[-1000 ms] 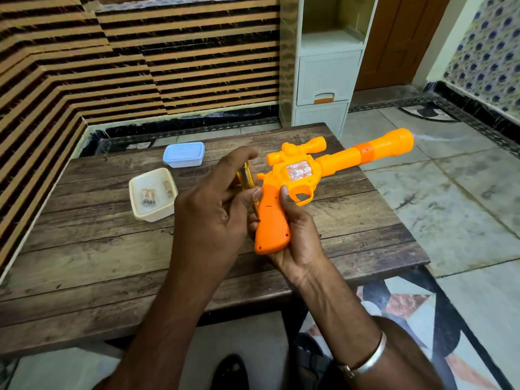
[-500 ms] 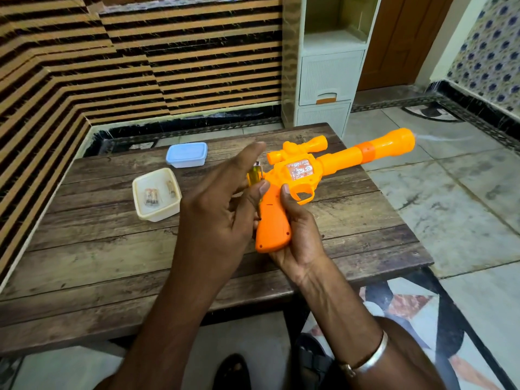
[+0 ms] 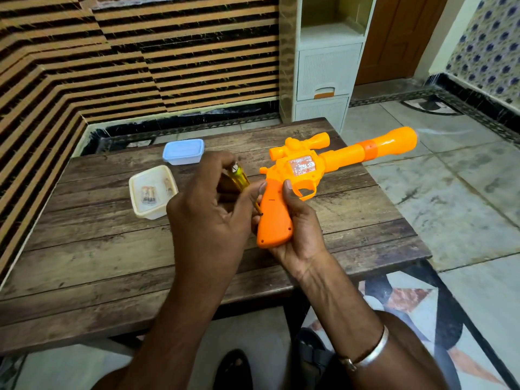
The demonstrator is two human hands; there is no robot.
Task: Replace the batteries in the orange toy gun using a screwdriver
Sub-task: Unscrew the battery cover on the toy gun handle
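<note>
The orange toy gun (image 3: 304,175) is held above the wooden table (image 3: 98,249), barrel pointing right. My right hand (image 3: 298,232) grips its handle from below, thumb near the trigger. My left hand (image 3: 208,218) holds a yellow-handled screwdriver (image 3: 239,178), fingers curled round the handle. The screwdriver's tip touches the left side of the gun's grip. A white open tub (image 3: 153,192) with batteries (image 3: 148,194) inside sits on the table to the left.
A light blue lidded box (image 3: 183,151) lies behind the tub. A white drawer unit (image 3: 327,68) stands beyond the table's far edge. Tiled floor lies to the right; the table's right edge is just under the gun.
My left hand's fingers, stretched out half a second ago, have curled back round the screwdriver handle, which now shows more fully. The gun and my right hand stayed put.
</note>
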